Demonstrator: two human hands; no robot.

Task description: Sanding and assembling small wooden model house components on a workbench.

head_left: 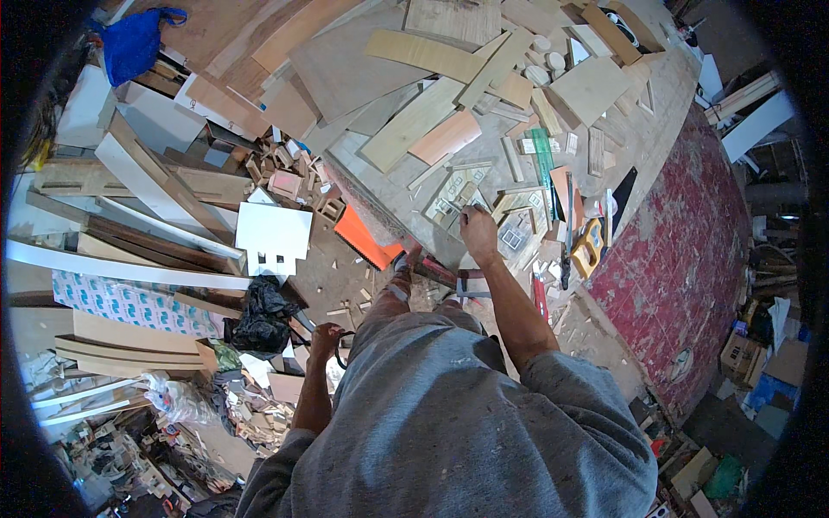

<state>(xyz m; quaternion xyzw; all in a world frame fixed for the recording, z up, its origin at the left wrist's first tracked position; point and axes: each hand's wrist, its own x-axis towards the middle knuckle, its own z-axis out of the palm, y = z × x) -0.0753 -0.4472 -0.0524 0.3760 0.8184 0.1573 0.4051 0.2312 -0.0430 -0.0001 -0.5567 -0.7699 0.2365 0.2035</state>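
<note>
The right hand's fingers curl over the bench, whether gripping I can't tell; the pale cut-out panel lies just beyond and left of them, a windowed piece just to their right. Farther right sits a yellow handle; well to their left, the left hand's fingers bend by a dark loop, grip unclear.

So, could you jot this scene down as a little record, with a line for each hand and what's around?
Left hand: lowered, beside a dark loop; grip unclear
Right hand: curled by house-shaped pieces; any held item is hidden
Worktable: cluttered, with wooden boards, green strip, yellow handle
Beyond the worktable's left edge: orange sheet, white board with cutouts
</note>
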